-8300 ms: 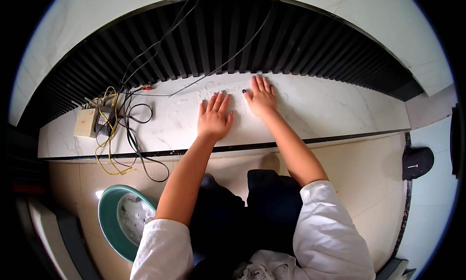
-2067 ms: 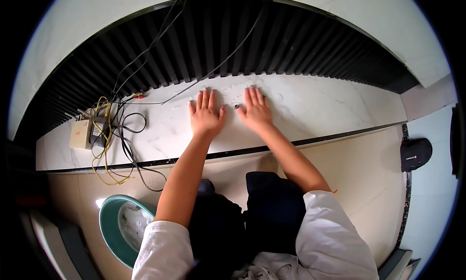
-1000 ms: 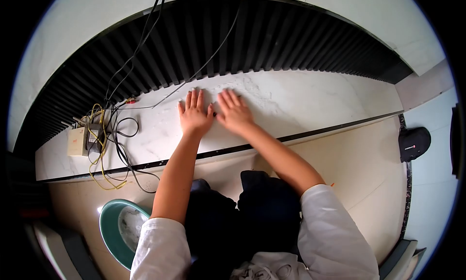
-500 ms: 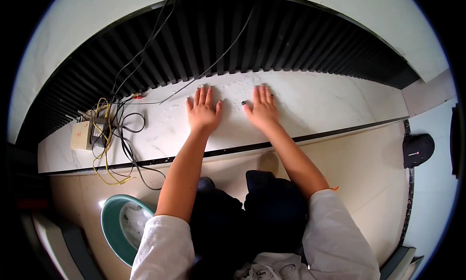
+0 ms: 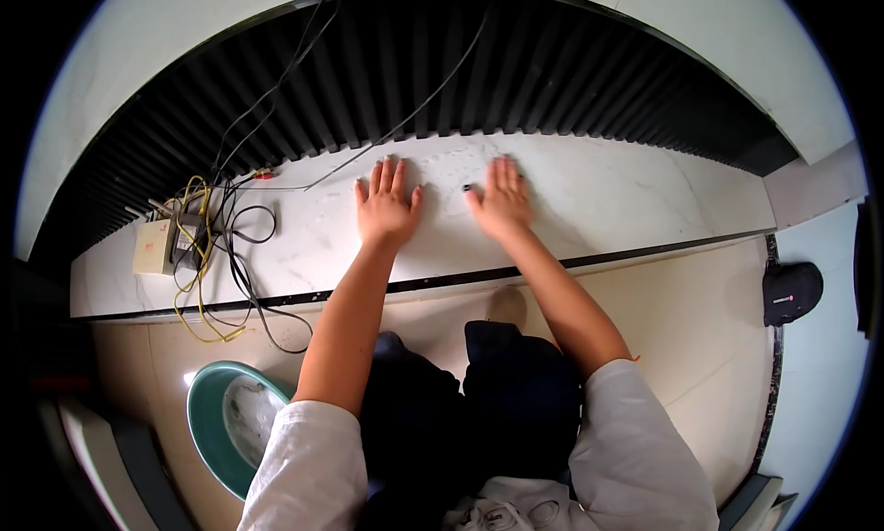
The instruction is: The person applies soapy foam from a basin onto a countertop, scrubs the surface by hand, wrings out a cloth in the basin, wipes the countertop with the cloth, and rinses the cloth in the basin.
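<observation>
White ledge [image 5: 626, 190], long axis left-to-right

Bare right hand [image 5: 503, 205] slid rightward along white, grey-veined stone ledge [image 5: 635, 199]: just beside bare left hand [image 5: 387, 210] a second ago, now well apart. Leftward slant gone; points nearly straight at black slatted panel [image 5: 516, 66].

Cream box [image 5: 155, 241], left of your left hand [image 5: 388, 216]: red marks [image 5: 152, 247], too small for you to read.
Black unit [image 5: 193, 225], between box and left hand: pale label [image 5: 186, 243], print illegible.
Black bag-like item [image 5: 794, 287], well right of your right hand [image 5: 504, 207]: small logo [image 5: 784, 299], lettering unreadable.
</observation>
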Motion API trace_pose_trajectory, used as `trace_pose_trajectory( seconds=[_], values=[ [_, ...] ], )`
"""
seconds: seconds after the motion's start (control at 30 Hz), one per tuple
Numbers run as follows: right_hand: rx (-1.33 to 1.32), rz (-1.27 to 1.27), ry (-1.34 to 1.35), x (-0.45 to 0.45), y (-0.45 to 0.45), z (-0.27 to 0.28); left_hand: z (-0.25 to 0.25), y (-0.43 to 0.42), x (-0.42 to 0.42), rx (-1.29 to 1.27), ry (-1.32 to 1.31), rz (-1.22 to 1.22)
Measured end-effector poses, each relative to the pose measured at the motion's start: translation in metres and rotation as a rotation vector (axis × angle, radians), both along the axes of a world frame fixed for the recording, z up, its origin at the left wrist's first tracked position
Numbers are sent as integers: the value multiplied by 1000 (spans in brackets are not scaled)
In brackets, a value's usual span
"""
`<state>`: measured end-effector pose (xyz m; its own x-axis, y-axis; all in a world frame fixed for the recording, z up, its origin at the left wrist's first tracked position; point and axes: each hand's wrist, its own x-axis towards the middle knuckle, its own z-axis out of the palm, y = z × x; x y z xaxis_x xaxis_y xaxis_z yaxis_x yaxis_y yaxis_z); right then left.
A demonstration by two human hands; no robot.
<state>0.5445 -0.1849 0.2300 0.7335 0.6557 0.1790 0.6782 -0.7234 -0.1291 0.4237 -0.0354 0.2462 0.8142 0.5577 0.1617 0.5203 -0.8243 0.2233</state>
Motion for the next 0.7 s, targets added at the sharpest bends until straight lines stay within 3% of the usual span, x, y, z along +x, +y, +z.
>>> trace_pose_trajectory(
  seconds=[0.13, 0.17, 0.27, 0.4, 0.5, 0.6, 0.7],
  values=[
    [-46, 494, 25, -64, 8, 20, -4, 1, 0, 10, -1, 4],
    [65, 550, 106, -72, -1, 24, -4, 2, 1, 18, -8, 6],
    [4, 541, 170, -64, -25, 33, -2, 1, 1, -5, 13, 5],
    [-88, 99, 91, -12, -41, 21, 2, 2, 1, 3, 23, 4],
    [-28, -85, 117, 11, -14, 16, 0, -1, 0, 9, 6, 0],
    [-44, -157, 83, 13, 14, 10, 0, 1, 0, 0, -5, -4],
    [-13, 150, 71, -2, -1, 13, 0, 1, 0, -4, -16, -3]
  ],
)
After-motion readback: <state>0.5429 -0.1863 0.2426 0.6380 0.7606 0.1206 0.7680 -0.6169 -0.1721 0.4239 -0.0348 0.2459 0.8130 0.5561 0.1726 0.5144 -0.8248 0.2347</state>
